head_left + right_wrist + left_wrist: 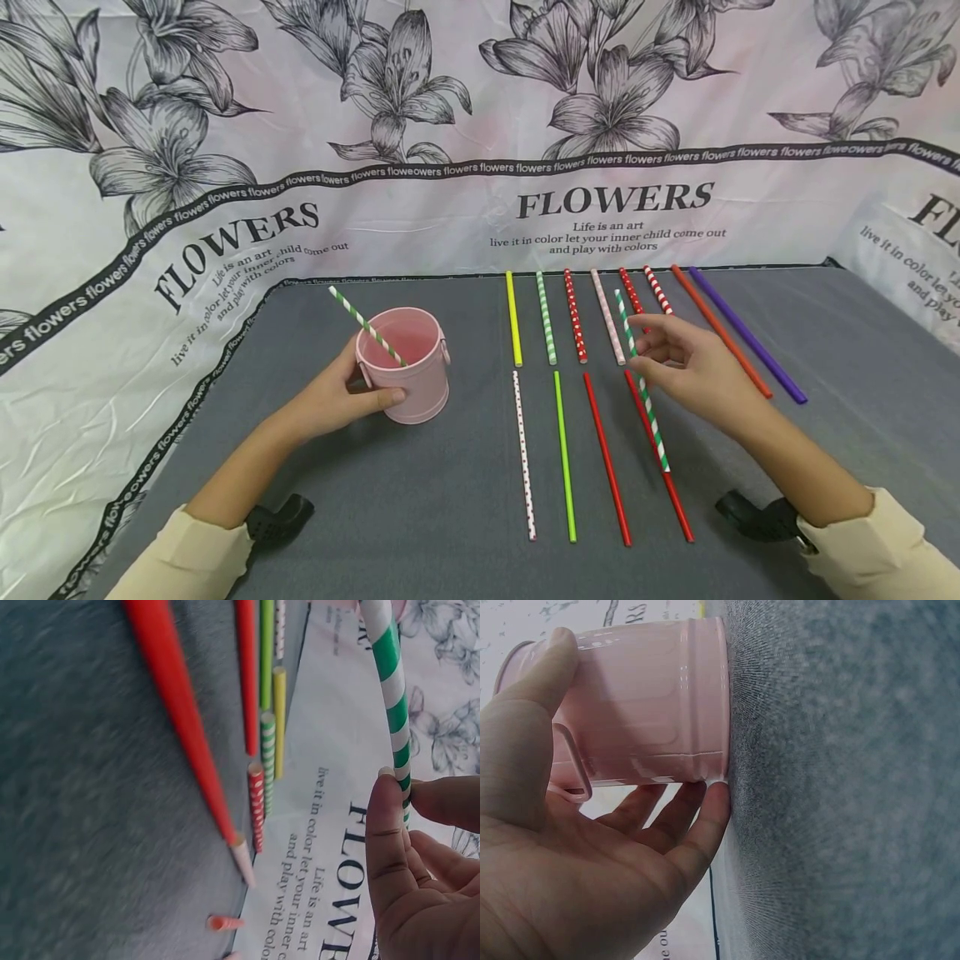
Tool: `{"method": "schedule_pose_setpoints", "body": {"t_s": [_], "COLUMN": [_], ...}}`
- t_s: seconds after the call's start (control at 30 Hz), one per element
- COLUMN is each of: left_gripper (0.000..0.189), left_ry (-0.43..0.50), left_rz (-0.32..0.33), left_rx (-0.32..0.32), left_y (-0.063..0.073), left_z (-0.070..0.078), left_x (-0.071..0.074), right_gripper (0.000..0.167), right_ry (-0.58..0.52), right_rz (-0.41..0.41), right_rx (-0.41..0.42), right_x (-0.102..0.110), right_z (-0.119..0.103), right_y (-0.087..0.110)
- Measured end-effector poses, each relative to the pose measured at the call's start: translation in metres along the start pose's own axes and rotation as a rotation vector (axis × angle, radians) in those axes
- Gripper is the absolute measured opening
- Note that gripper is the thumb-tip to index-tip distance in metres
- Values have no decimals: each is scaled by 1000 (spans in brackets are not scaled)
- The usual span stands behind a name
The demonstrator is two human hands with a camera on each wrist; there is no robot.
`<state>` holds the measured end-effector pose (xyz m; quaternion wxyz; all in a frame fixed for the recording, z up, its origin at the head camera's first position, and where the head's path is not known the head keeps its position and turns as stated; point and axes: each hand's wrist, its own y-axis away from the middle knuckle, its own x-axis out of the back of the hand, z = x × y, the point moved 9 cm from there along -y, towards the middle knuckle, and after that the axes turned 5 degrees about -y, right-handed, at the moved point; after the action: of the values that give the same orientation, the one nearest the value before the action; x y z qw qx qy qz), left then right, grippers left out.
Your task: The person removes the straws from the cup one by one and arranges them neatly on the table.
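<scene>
My left hand (341,400) grips a small pink bucket (420,383) upright on the grey table. In the left wrist view the thumb lies along the bucket's wall (630,697) and the other fingers reach round its far side, near the base. A green-and-white striped paper straw (351,308) leans inside, its upper end sticking out past the rim. My right hand (693,362) pinches another green-and-white striped straw (655,421) between thumb and fingertips, as the right wrist view also shows. That straw slants above the table and overlaps a red straw (678,504) in the head view.
Straws lie in two rows on the grey tabletop (420,508): yellow (513,321), green-striped (546,321), red dotted (574,317) and pale pink (606,317) behind; dotted white (524,458), lime (564,458) and red (606,458) in front. Orange (720,329) and purple (750,337) ones lie right. A flower-printed cloth (420,225) hangs behind.
</scene>
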<state>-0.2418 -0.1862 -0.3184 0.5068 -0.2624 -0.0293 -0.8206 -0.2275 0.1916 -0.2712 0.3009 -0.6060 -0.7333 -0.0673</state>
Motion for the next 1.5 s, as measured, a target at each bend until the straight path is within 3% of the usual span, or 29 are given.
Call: {"method": "schedule_pose_setpoints", "body": {"t_s": [0.43, 0.73, 1.03, 1.3, 1.5], "left_gripper": [85, 85, 85, 86, 86], "left_ry": [0, 14, 14, 7, 10], "left_rz": [-1, -9, -6, -9, -12], "left_rx": [6, -3, -10, -11, -11], "left_y": [0, 0, 0, -1, 0], "left_z": [1, 0, 0, 0, 0], "left_x": [1, -1, 0, -1, -1], "right_gripper": [50, 46, 25, 25, 21], "right_ry": [71, 133, 201, 211, 282], "right_rz": [-26, -88, -132, -169, -202], "right_rx": [-36, -51, -122, -183, -165], "right_x": [12, 12, 15, 14, 14], "right_z": [18, 31, 43, 53, 56], "right_y": [13, 24, 30, 35, 38]}}
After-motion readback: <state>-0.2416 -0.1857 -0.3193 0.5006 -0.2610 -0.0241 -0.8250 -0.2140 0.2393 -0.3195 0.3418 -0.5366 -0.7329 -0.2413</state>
